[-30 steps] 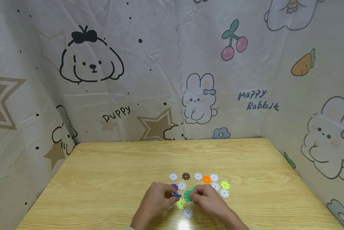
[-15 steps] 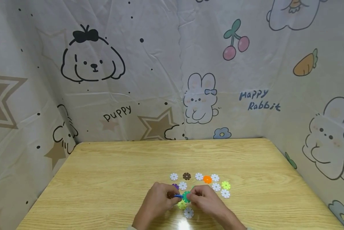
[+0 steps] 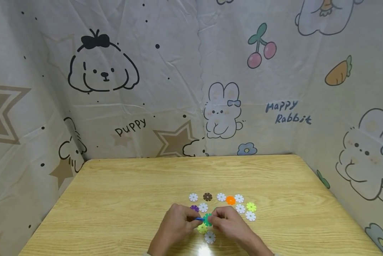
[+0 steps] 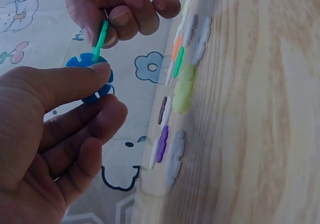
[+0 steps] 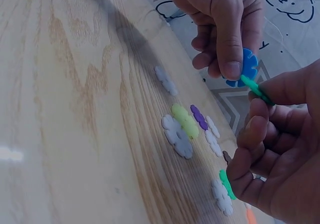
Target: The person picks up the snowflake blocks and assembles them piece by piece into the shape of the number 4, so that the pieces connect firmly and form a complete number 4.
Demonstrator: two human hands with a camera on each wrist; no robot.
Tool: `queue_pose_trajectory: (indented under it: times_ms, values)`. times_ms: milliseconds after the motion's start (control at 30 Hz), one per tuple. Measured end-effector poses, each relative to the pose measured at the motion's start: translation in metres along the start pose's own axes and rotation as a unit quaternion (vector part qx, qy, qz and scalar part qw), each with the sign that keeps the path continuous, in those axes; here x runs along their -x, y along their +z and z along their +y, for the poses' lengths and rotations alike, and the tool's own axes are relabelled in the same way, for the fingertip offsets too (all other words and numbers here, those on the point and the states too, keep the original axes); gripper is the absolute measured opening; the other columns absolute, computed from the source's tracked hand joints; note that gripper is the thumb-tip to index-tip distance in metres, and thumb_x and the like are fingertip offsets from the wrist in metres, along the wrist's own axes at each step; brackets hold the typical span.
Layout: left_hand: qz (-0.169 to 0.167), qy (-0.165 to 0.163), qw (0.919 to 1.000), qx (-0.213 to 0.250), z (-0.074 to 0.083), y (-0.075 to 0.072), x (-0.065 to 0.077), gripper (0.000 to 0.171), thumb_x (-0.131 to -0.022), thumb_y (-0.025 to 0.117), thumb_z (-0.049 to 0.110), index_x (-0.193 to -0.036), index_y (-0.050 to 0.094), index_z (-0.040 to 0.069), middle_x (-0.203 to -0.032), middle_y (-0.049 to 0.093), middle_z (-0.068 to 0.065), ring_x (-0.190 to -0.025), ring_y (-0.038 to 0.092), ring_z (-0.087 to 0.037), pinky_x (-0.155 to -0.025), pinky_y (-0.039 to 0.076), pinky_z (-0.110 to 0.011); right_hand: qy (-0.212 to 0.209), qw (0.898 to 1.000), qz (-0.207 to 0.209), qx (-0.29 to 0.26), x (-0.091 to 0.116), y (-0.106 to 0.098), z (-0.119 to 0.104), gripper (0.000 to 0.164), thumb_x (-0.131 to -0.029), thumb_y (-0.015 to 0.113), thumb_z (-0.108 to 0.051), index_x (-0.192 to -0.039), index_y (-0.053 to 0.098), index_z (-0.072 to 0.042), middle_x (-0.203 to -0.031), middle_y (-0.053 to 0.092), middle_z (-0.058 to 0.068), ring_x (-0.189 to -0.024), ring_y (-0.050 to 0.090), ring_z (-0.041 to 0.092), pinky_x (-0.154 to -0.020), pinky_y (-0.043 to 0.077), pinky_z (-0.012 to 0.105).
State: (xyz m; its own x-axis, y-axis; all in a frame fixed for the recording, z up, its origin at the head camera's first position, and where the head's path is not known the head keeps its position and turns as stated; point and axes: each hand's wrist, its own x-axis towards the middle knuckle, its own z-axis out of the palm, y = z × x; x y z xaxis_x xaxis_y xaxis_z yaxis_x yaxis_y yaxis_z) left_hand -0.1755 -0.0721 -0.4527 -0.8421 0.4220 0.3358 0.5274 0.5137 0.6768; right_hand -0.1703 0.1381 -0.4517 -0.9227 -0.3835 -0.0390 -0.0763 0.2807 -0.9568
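Pinching blue notched disc (image 5: 251, 62): left hand (image 3: 177, 222), half-curled | Right hand (image 3: 231, 223), likewise half-curled, pinches green disc (image 3: 207, 219), its edge touching the blue | Both above near tabletop (image 3: 130, 199); white discs (image 3: 221, 197) lie beyond

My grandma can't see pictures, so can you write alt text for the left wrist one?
A left hand pinches a blue notched disc while a right hand holds a green notched disc touching it. More notched discs, including purple and yellow-green ones, lie on a wooden table.
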Motion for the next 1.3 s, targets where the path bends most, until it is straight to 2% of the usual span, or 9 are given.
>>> queue_pose_trajectory:
  times_ms: [133, 300, 567, 733, 833, 1067, 1167, 1300]
  values:
    - [0.014, 0.025, 0.9996, -0.008, -0.001, 0.002, 0.001, 0.004, -0.081, 0.083, 0.007, -0.080, 0.081, 0.010, -0.074, 0.072, 0.004, -0.064, 0.059, 0.005, -0.058, 0.049, -0.013, -0.006, 1.000, 0.004, -0.002, 0.001, 0.001, 0.000, 0.021, -0.095, 0.064, -0.012, -0.079, 0.062, 0.001, -0.060, 0.046, -0.003, -0.052, 0.036, 0.007, -0.046, 0.027, 0.019]
    - [0.021, 0.038, 0.9990, -0.005, -0.003, 0.004, 0.001, 0.004, -0.081, 0.082, 0.004, -0.079, 0.080, 0.008, -0.073, 0.072, 0.003, -0.063, 0.059, 0.007, -0.057, 0.048, -0.011, -0.008, 1.000, 0.012, -0.007, 0.001, 0.003, -0.001, 0.023, -0.095, 0.063, -0.011, -0.076, 0.059, 0.002, -0.059, 0.045, -0.003, -0.051, 0.034, 0.007, -0.046, 0.026, 0.020]
    - [0.034, 0.064, 0.9974, 0.005, -0.006, 0.006, 0.002, 0.008, -0.079, 0.082, 0.000, -0.077, 0.079, 0.007, -0.070, 0.071, 0.003, -0.060, 0.055, 0.008, -0.055, 0.048, -0.011, -0.004, 0.999, 0.025, -0.043, 0.001, 0.009, -0.002, 0.026, -0.096, 0.063, -0.008, -0.073, 0.056, 0.003, -0.060, 0.045, -0.002, -0.053, 0.036, 0.008, -0.051, 0.033, 0.021]
    - [0.041, 0.071, 0.9966, 0.010, -0.007, 0.007, 0.002, 0.010, -0.077, 0.081, -0.004, -0.077, 0.079, 0.005, -0.069, 0.070, 0.001, -0.060, 0.055, 0.007, -0.055, 0.048, -0.012, -0.012, 0.999, 0.032, -0.020, 0.001, 0.012, -0.004, 0.028, -0.095, 0.063, -0.008, -0.070, 0.055, 0.002, -0.059, 0.045, -0.004, -0.053, 0.036, 0.007, -0.049, 0.031, 0.019]
    - [0.034, 0.060, 0.9976, 0.009, -0.005, 0.006, 0.001, 0.010, -0.078, 0.080, -0.005, -0.078, 0.080, 0.005, -0.071, 0.071, 0.001, -0.061, 0.057, 0.005, -0.056, 0.049, -0.012, -0.018, 0.999, 0.032, -0.002, 0.000, 0.013, -0.006, 0.028, -0.095, 0.062, -0.008, -0.069, 0.055, 0.000, -0.058, 0.045, -0.005, -0.051, 0.035, 0.006, -0.046, 0.028, 0.019]
    - [-0.010, -0.024, 0.9989, 0.038, -0.003, -0.003, 0.001, 0.006, -0.082, 0.080, 0.002, -0.084, 0.081, 0.009, -0.076, 0.072, 0.006, -0.065, 0.061, 0.001, -0.058, 0.051, -0.017, -0.015, 1.000, 0.008, -0.020, -0.002, 0.013, -0.007, 0.029, -0.096, 0.061, -0.011, -0.071, 0.055, 0.003, -0.060, 0.047, -0.002, -0.050, 0.035, 0.007, -0.045, 0.027, 0.020]
    - [-0.025, -0.032, 0.9985, 0.038, -0.004, -0.006, 0.001, 0.006, -0.083, 0.081, 0.005, -0.085, 0.080, 0.011, -0.077, 0.072, 0.008, -0.066, 0.062, 0.001, -0.059, 0.052, -0.018, -0.014, 1.000, 0.000, -0.021, -0.002, 0.013, -0.006, 0.028, -0.096, 0.062, -0.011, -0.073, 0.056, 0.005, -0.060, 0.048, -0.002, -0.051, 0.036, 0.007, -0.046, 0.028, 0.020]
    - [-0.032, -0.027, 0.9989, 0.020, -0.004, -0.008, 0.000, 0.004, -0.083, 0.082, 0.009, -0.085, 0.080, 0.011, -0.078, 0.071, 0.009, -0.066, 0.061, 0.002, -0.060, 0.051, -0.017, -0.004, 1.000, 0.004, -0.022, -0.001, 0.012, -0.005, 0.027, -0.097, 0.062, -0.012, -0.076, 0.059, 0.005, -0.061, 0.050, -0.001, -0.052, 0.038, 0.007, -0.046, 0.029, 0.020]
